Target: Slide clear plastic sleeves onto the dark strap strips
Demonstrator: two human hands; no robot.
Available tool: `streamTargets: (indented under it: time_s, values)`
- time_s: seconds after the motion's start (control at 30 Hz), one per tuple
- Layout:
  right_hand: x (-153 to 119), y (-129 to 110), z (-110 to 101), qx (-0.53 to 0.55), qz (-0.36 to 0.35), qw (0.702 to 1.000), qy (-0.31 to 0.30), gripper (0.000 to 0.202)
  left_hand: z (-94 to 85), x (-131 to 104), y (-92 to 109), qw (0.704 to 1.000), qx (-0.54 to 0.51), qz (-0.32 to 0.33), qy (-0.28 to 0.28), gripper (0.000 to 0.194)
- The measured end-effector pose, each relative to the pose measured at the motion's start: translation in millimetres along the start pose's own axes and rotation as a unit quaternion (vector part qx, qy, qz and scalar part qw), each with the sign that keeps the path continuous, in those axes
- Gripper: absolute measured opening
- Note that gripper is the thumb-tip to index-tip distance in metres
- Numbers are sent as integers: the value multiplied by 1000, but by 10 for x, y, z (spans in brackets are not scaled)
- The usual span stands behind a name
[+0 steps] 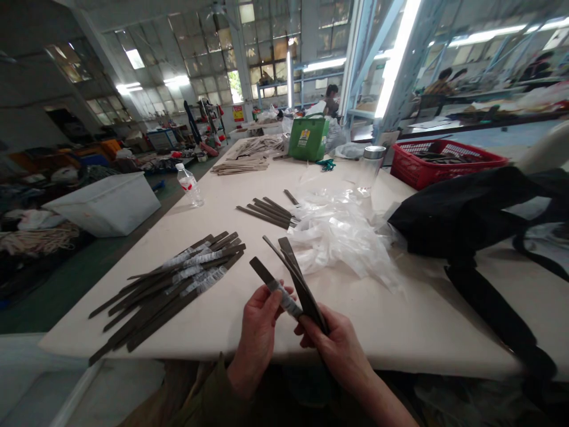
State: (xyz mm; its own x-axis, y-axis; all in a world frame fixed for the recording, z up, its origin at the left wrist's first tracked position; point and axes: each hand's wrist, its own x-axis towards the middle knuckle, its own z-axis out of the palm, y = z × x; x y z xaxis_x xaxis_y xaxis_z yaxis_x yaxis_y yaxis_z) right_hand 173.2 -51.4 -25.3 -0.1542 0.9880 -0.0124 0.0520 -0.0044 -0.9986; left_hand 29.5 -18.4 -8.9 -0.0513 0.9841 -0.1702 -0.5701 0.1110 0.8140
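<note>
My left hand (260, 329) pinches a dark strap (262, 270) at the clear plastic sleeve (288, 301) wrapped around its middle. Closed around a few more dark straps (299, 274), my right hand (335, 341) also touches the lower end of that sleeve. To the left lies a pile of dark straps (146, 308), several with crinkled clear sleeves around them. Ahead of my hands, several bare straps (267, 210) lie beside a heap of thin clear plastic (342, 237). What material the straps are made of, I cannot tell.
On the pale table (213, 213) stand a water bottle (189, 187), a glass jar (371, 169), a green bag (308, 137) and a red basket (438, 163). A black bag (466, 207) covers the right side. Left of the table is a white bin (106, 204). People sit in the background.
</note>
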Motion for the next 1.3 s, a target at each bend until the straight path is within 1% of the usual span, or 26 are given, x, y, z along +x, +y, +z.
streamTargets:
  time_s: [0.1, 0.2, 0.3, 0.43, 0.53, 0.6, 0.67, 0.7, 0.73, 0.77, 0.8, 0.83, 0.87, 0.9, 0.93, 0.97, 1.0, 1.03, 1.07, 1.1, 1.13, 1.17, 1.23, 1.3]
  values:
    - [-20, 70, -8, -18, 2, 1000, -18, 30, -52, 84, 37, 999, -19, 16, 25, 33]
    - [-22, 120, 11, -49, -4, 999, 5, 27, -88, 75, -19, 999, -26, -5, 18, 34]
    - [-14, 107, 34, -55, -10, 998, 16, 27, -93, -3, -113, 1000, -9, -23, -2, 30]
    - [-2, 64, 55, -48, -15, 999, 18, 30, -77, -102, -218, 997, 36, -28, -59, 23]
    - [10, 57, 77, -34, -17, 999, 15, 32, -65, -149, -279, 996, 53, -29, -72, 23]
    - [16, 56, 76, -3, -14, 1000, 1, 35, -64, -142, -270, 994, 62, -36, -78, 23]
    - [17, 55, 37, 19, -9, 1000, -2, 39, -79, -71, -158, 995, 66, -38, -66, 26]
    - [16, 55, -3, 25, -3, 1000, 8, 42, -96, -9, -44, 996, 66, -27, -50, 29]
    - [14, 59, -56, 29, 5, 999, 28, 46, -120, 69, 114, 997, 68, -7, -29, 33]
    - [14, 66, -121, 32, 17, 998, 55, 50, -152, 157, 316, 997, 78, 21, -9, 38]
    - [15, 77, -193, 38, 33, 995, 83, 56, -190, 246, 557, 994, 97, 57, 4, 42]
    - [18, 93, -267, 47, 50, 992, 107, 62, -233, 330, 826, 986, 140, 91, 6, 45]
    - [22, 111, -338, 57, 65, 988, 124, 67, -278, 404, 1108, 970, 205, 128, 3, 45]
    - [27, 130, -401, 65, 76, 986, 137, 71, -325, 469, 1387, 942, 290, 167, 7, 44]
    - [32, 149, -452, 71, 83, 984, 144, 73, -374, 525, 1645, 893, 394, 217, 34, 42]
    - [36, 166, -491, 79, 85, 982, 149, 75, -425, 577, 1868, 814, 513, 264, 72, 39]
    - [40, 181, -518, 89, 85, 981, 152, 75, -481, 628, 2044, 717, 622, 295, 109, 35]
    - [43, 192, -534, 98, 85, 980, 154, 76, -545, 683, 2167, 622, 709, 304, 136, 34]
    - [46, 200, -541, 107, 85, 978, 157, 76, -620, 741, 2235, 538, 774, 300, 147, 33]
    - [48, 206, -543, 114, 83, 977, 159, 75, -706, 803, 2253, 477, 820, 281, 146, 34]
    - [49, 209, -541, 119, 82, 977, 158, 75, -803, 864, 2227, 439, 852, 253, 131, 35]
    - [47, 212, -539, 122, 80, 977, 156, 74, -908, 922, 2169, 418, 875, 221, 106, 35]
    - [40, 222, -533, 126, 74, 978, 150, 72, -1122, 1015, 2002, 403, 900, 156, 53, 35]
    - [29, 239, -529, 133, 63, 979, 142, 68, -1299, 1077, 1841, 401, 908, 123, 13, 33]
